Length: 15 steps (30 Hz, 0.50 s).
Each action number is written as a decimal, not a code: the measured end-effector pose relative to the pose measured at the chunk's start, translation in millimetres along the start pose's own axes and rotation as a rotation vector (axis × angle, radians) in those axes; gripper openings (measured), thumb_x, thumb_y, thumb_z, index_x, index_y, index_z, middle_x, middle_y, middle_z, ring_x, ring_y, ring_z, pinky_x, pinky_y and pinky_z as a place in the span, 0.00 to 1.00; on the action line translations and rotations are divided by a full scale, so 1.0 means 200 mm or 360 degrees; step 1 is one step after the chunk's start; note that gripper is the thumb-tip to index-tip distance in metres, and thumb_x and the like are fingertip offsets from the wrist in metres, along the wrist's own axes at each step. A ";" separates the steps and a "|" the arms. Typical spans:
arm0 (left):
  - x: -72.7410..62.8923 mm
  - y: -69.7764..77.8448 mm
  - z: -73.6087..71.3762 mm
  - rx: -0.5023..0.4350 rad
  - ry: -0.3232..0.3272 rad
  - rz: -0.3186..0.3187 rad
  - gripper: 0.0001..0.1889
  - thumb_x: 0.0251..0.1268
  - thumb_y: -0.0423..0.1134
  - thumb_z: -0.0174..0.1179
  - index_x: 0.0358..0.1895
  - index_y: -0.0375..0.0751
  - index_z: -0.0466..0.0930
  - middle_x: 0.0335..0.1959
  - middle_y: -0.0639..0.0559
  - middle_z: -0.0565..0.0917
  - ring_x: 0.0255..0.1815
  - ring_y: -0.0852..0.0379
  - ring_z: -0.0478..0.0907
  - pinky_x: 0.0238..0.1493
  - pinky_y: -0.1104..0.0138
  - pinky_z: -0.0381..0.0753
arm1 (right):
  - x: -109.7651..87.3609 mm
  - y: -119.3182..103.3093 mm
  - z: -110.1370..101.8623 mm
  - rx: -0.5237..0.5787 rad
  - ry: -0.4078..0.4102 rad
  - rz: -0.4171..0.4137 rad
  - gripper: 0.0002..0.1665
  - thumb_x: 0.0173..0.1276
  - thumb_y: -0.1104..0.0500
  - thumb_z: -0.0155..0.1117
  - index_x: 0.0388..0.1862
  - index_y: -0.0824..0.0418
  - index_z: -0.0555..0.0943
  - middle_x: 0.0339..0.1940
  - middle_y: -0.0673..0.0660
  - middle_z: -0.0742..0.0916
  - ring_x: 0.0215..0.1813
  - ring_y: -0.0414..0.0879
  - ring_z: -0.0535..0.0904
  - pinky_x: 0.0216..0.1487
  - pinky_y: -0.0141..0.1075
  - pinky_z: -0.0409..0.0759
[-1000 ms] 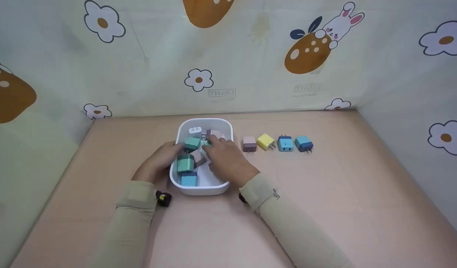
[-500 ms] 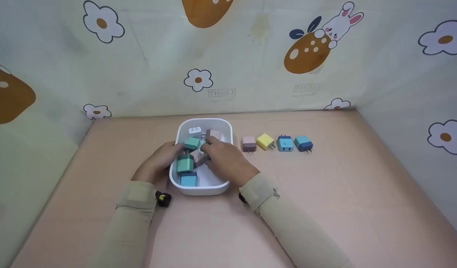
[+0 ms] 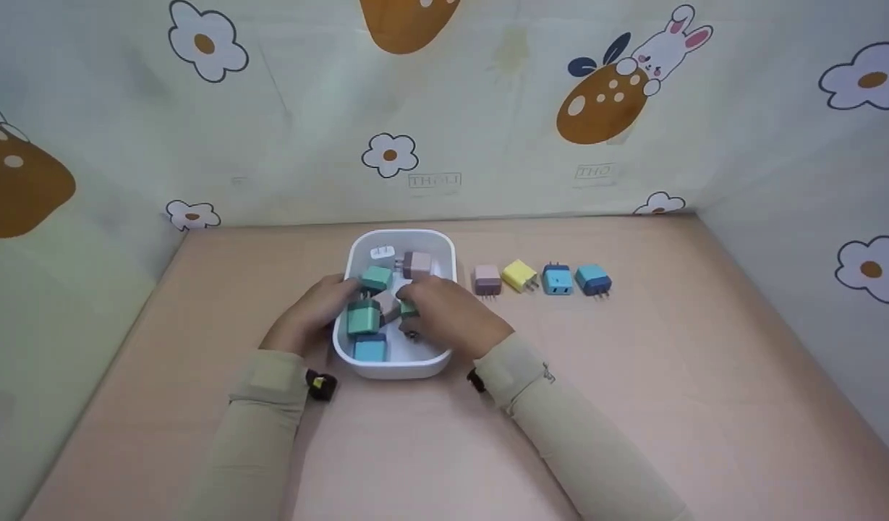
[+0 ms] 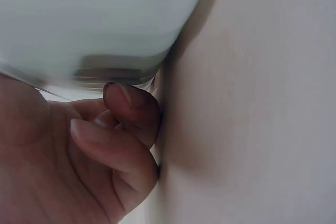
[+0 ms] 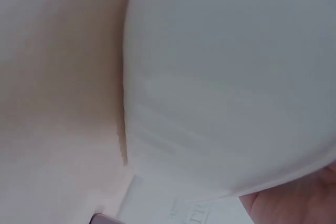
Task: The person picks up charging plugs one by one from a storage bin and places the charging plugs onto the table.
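Observation:
A white plastic tub (image 3: 395, 371) holds several plug chargers. My left hand (image 3: 308, 312) grips its left side, thumb over the rim; in the left wrist view, curled fingers (image 4: 118, 156) lie against the outer wall near the table. My right hand (image 3: 455, 312) reaches over the right rim and pinches a green charger (image 3: 408, 310) inside, mostly hidden by the fingers. Around it lie a green charger (image 3: 376, 278), another green one (image 3: 362, 318), a blue one (image 3: 370, 349), a mauve one (image 3: 417, 265) and a white one (image 3: 382, 253). The right wrist view mostly shows tub wall (image 5: 226, 77).
Right of the tub, a row of chargers stands on the peach tabletop (image 3: 632, 405): mauve (image 3: 487, 280), yellow (image 3: 519, 276), blue (image 3: 558, 279) and another blue (image 3: 594, 280). A patterned curtain (image 3: 487, 108) closes off the back and sides.
My right hand has drawn slightly toward the near right inside the tub, with the green charger in its fingers. The mauve charger at the back is now uncovered. The left hand stays put.

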<state>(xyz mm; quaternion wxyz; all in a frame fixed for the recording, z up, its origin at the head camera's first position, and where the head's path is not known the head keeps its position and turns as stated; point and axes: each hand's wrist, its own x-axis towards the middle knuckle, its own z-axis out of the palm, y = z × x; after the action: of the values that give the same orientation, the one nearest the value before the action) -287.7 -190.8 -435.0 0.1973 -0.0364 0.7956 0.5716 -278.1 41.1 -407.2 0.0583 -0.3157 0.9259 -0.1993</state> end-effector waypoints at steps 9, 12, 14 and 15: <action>-0.01 0.01 0.00 -0.0024 -0.0005 -0.0028 0.30 0.88 0.51 0.36 0.82 0.39 0.58 0.68 0.40 0.75 0.67 0.45 0.77 0.70 0.54 0.79 | -0.02 0.00 -0.12 0.0147 0.0087 0.0037 0.32 0.73 0.50 0.76 0.73 0.55 0.81 0.67 0.52 0.82 0.71 0.47 0.78 0.73 0.44 0.77; -0.01 0.01 0.00 -0.0042 -0.0013 -0.0036 0.31 0.87 0.51 0.36 0.84 0.39 0.55 0.69 0.40 0.74 0.68 0.45 0.77 0.70 0.53 0.78 | -0.02 0.02 -0.15 0.0189 0.0121 0.0008 0.33 0.72 0.51 0.76 0.73 0.54 0.80 0.65 0.52 0.81 0.67 0.46 0.79 0.70 0.42 0.79; -0.01 0.01 0.00 -0.0047 -0.0017 -0.0044 0.32 0.87 0.51 0.37 0.84 0.39 0.54 0.69 0.40 0.73 0.68 0.45 0.76 0.71 0.53 0.78 | -0.03 0.03 -0.17 0.0220 0.0147 -0.0001 0.33 0.72 0.51 0.77 0.73 0.53 0.80 0.63 0.52 0.81 0.64 0.46 0.79 0.68 0.41 0.81; -0.01 0.01 0.00 -0.0039 -0.0016 -0.0043 0.32 0.87 0.51 0.37 0.84 0.39 0.54 0.69 0.40 0.74 0.68 0.45 0.77 0.70 0.53 0.78 | -0.03 0.04 -0.18 0.0239 0.0160 0.0002 0.33 0.71 0.51 0.78 0.73 0.53 0.81 0.64 0.51 0.80 0.64 0.46 0.79 0.67 0.40 0.82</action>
<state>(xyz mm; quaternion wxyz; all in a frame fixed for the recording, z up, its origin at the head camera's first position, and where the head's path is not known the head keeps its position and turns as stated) -287.1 -189.8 -432.4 0.2083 -0.0467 0.7869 0.5789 -286.1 62.3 -376.8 0.0353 -0.2994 0.9103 -0.2838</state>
